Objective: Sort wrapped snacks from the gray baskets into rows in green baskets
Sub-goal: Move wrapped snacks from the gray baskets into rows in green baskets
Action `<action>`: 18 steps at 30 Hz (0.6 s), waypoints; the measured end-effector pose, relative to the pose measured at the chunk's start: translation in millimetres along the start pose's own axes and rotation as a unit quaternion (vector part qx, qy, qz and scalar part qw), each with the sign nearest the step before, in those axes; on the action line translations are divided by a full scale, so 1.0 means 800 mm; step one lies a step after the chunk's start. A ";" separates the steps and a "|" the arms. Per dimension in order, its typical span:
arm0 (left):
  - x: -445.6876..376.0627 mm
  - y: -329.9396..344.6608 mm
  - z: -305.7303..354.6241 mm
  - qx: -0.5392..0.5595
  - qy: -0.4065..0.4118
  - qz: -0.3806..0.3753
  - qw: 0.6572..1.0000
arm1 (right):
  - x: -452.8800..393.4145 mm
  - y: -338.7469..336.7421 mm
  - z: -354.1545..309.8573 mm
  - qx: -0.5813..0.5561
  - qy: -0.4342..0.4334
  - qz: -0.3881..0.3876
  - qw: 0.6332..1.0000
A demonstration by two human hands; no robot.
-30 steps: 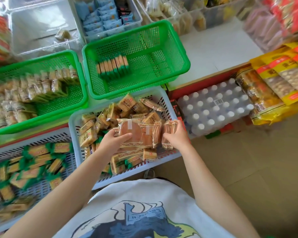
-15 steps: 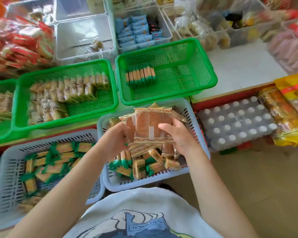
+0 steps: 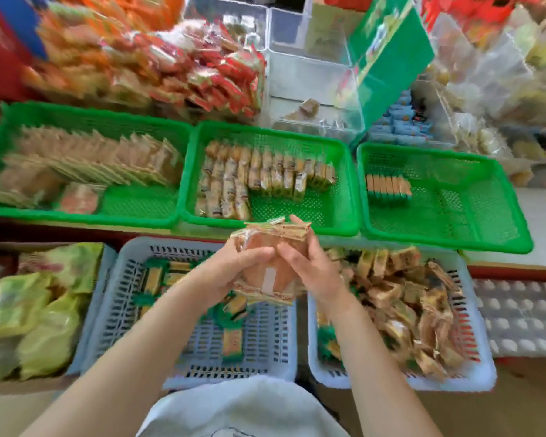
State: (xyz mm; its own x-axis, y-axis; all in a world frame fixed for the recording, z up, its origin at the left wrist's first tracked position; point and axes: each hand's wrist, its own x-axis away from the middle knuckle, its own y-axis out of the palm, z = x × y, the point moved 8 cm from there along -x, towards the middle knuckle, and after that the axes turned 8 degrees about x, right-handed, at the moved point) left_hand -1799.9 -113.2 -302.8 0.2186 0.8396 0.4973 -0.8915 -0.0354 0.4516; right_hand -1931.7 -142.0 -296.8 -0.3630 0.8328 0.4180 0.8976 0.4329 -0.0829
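Note:
My left hand (image 3: 230,272) and my right hand (image 3: 309,266) both grip a stack of flat clear-wrapped brown snacks (image 3: 270,250), held above the gap between two gray baskets. The left gray basket (image 3: 130,257) holds several green-edged snacks. The right gray basket (image 3: 473,370) is piled with brown wrapped snacks. Behind stand three green baskets. The left green basket (image 3: 139,212) holds rows of flat brown packs like those in my hands. The middle green basket (image 3: 338,216) has rows of small packs. The right green basket (image 3: 486,216) has one short row (image 3: 386,186).
Red and orange snack bags (image 3: 177,67) pile up behind the green baskets, beside clear bins (image 3: 309,77). Yellow-green bags (image 3: 29,310) lie at the left. A pack of white-capped bottles (image 3: 524,313) lies at the right.
The view has swung left and up. Both hands have lifted the stack of flat snacks out of the right gray basket and carried it leftward, toward the green baskets.

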 end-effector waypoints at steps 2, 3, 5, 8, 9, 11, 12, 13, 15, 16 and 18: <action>0.017 -0.055 0.026 0.044 -0.009 0.026 0.999 | -0.023 0.063 -0.017 -0.006 0.006 -0.022 1.000; 0.025 -0.078 0.038 0.079 -0.008 0.040 0.996 | -0.033 0.089 -0.025 -0.011 0.010 -0.021 1.000; 0.032 -0.133 0.058 0.099 0.018 0.117 0.988 | -0.051 0.130 -0.041 -0.011 0.023 0.001 1.000; 0.041 -0.197 0.078 0.088 0.058 0.231 0.967 | -0.081 0.180 -0.066 -0.005 0.015 0.024 1.000; 0.041 -0.209 0.081 0.092 0.071 0.233 0.965 | -0.090 0.200 -0.075 -0.007 0.016 0.008 1.000; 0.046 -0.228 0.091 0.102 0.100 0.239 0.961 | -0.102 0.243 -0.099 -0.006 0.046 -0.038 0.998; 0.049 -0.242 0.098 0.113 0.111 0.247 0.956 | -0.118 0.257 -0.095 0.003 0.056 -0.061 0.997; 0.042 -0.263 0.103 0.119 0.111 0.256 0.953 | -0.136 0.269 -0.088 0.024 0.061 -0.089 0.994; 0.027 -0.302 0.114 0.091 0.079 0.265 0.957 | -0.162 0.295 -0.091 0.084 0.075 -0.134 0.985; 0.020 -0.326 0.121 0.097 0.067 0.276 0.954 | -0.176 0.305 -0.095 0.104 0.081 -0.137 0.982; 0.016 -0.374 0.140 0.053 0.085 0.294 0.951 | -0.208 0.319 -0.102 0.108 0.069 -0.107 0.986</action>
State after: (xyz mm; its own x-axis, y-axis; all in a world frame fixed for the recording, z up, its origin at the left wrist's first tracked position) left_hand -1486.2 -152.5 -348.2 -0.3795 0.7331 0.5644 -0.7932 -0.5719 0.2094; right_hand -1622.0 -198.0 -313.9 -0.4873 0.6656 0.5653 0.7240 0.6698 -0.1646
